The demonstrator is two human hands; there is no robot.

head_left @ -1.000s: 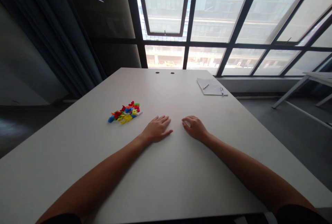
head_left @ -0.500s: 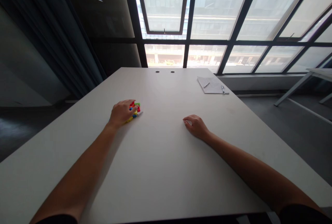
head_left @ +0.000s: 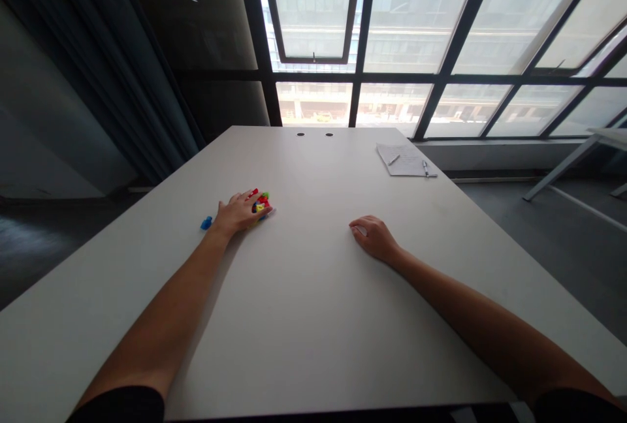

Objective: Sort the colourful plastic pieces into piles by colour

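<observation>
A small heap of colourful plastic pieces (head_left: 264, 202), red, green, yellow, blue and white, lies on the white table, left of the middle. My left hand (head_left: 238, 212) is over its near left side, fingers spread and touching the heap, covering part of it. Just left of that wrist a separate blue piece (head_left: 206, 222) rests on the tabletop. To the right, my right hand (head_left: 375, 238) rests on the table with curled fingers and thumb closed together. A pale patch shows inside its curl; whether that is an object or bare tabletop is unclear.
Sheets of paper (head_left: 399, 158) with two pens lie at the far right of the white table (head_left: 294, 318). Two round holes sit near its far edge. Beyond are large windows, a dark curtain (head_left: 142, 77) on the left and another table (head_left: 607, 139) on the right.
My left hand has spread its fingers and shifted slightly right over the heap. A blue piece now shows left of its wrist. My right hand keeps its closed pose.
</observation>
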